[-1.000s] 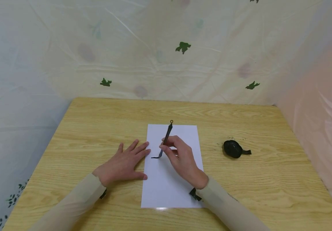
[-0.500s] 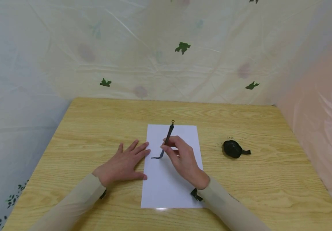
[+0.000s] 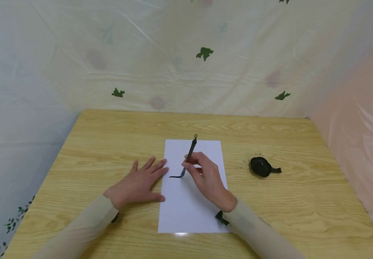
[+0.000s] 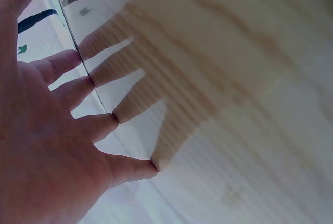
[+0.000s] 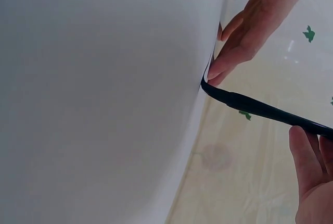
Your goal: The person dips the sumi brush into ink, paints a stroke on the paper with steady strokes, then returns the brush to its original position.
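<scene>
My right hand [image 3: 207, 180] pinches a dark writing brush [image 3: 191, 150] between thumb and fingers, the handle leaning slightly right with a small loop at its top. The bent bristle tip presses on a white sheet of paper [image 3: 186, 216], at the right end of a short black stroke [image 3: 175, 177]. In the right wrist view the brush [image 5: 260, 109] slants down to the paper's surface. My left hand [image 3: 138, 185] lies with fingers spread, its fingertips and thumb tip on the paper's left edge. In the left wrist view the left hand's [image 4: 57, 125] fingertips touch the tabletop.
A small black dish with a short handle [image 3: 261, 167] stands on the wooden table [image 3: 287, 212], right of the paper. Dark specks surround the dish's far side. A pale cloth [image 3: 160, 61] with green leaf-like patches hangs behind the table and along both sides.
My right hand and the brush have slid slightly to the right, and the black stroke has grown longer that way. The left hand stays in place.
</scene>
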Tool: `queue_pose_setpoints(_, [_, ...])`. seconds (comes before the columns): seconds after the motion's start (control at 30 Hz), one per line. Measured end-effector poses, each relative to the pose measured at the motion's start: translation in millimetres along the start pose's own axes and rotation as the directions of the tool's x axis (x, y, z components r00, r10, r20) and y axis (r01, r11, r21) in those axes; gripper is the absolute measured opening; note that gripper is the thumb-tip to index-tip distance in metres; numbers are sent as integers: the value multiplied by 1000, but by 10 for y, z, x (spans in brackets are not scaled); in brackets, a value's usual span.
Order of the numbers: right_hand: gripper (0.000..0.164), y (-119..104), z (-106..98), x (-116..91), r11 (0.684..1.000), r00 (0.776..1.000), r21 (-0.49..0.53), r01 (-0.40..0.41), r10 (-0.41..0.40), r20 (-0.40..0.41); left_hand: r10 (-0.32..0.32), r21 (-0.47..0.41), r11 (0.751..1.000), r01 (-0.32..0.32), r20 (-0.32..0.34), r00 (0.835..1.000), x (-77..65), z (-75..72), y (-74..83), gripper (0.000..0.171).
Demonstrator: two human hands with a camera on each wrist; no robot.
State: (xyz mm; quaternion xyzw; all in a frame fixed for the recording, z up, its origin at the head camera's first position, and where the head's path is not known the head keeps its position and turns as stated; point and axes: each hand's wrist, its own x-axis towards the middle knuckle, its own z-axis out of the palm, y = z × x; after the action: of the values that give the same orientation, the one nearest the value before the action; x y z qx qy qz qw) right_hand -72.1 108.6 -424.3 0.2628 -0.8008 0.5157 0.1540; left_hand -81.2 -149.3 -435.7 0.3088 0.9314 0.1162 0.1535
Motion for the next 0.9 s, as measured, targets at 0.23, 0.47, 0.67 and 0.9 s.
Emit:
queue_pose_setpoints(0.23, [25,-4,-16,-1,1000,1000,-1,2,-2,-6,-9,2,1000,9,3,1000,2,5,1,95])
queue_pose_setpoints(0.47, [24,-10,-33,-6,1000,1000,1,-8,8,-5,-10,1,1000,10,7,1000,5,3,1,94])
queue_pose_setpoints(0.67, [25,-13,-48,-9,1000,1000,-4,2,-2,-13,-11,5,1000,11,9,1000,7,1,1,94])
queue_pose_setpoints(0.9, [24,-6,-64,-14,1000,1000,-15,-4,4,-22,-14,5,1000,14,11,1000,6,0,5,95])
